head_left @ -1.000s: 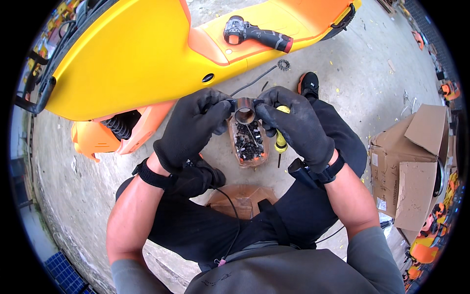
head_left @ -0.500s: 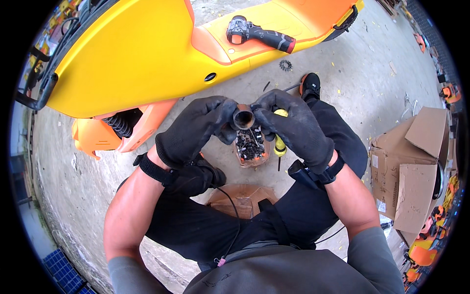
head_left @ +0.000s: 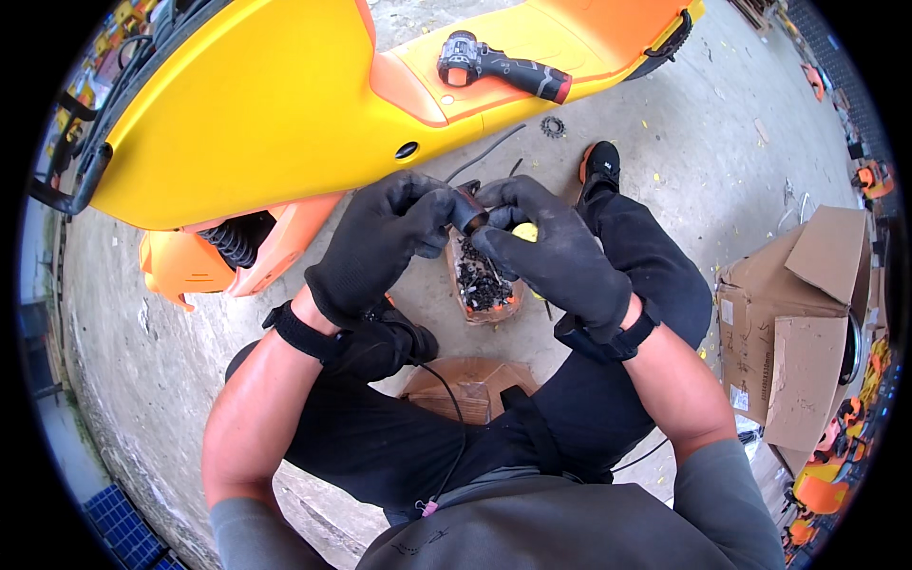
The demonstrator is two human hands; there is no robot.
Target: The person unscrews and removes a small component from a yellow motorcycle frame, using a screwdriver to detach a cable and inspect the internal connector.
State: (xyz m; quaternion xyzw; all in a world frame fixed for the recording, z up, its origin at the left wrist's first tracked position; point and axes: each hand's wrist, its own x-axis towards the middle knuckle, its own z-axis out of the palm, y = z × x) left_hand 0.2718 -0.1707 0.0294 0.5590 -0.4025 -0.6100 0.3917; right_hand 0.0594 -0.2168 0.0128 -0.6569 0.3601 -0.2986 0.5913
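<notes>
My left hand (head_left: 385, 242) and my right hand (head_left: 551, 247), both in black gloves, grip a short, dark metal tube fitting (head_left: 466, 211) between their fingers. The fitting is tilted, with its open end towards the lower right. Beneath it is a plastic-looking container (head_left: 484, 285) of small black parts with a few orange bits. A yellow-handled screwdriver (head_left: 525, 231) shows partly behind my right hand, which hides most of it. A grey-and-black power drill (head_left: 503, 68) lies on the orange footboard of a yellow scooter (head_left: 237, 104) in front of me.
An open cardboard box (head_left: 807, 361) stands at my right, another cardboard piece (head_left: 446, 380) lies between my legs. A toothed ring (head_left: 553, 126) and a dark cable (head_left: 494, 147) lie on the concrete floor (head_left: 142, 351). Orange and yellow items crowd the far right edge.
The tube fitting has turned from its opening facing up at me to a tilted position. My right hand has shifted down and left, covering more of the yellow screwdriver.
</notes>
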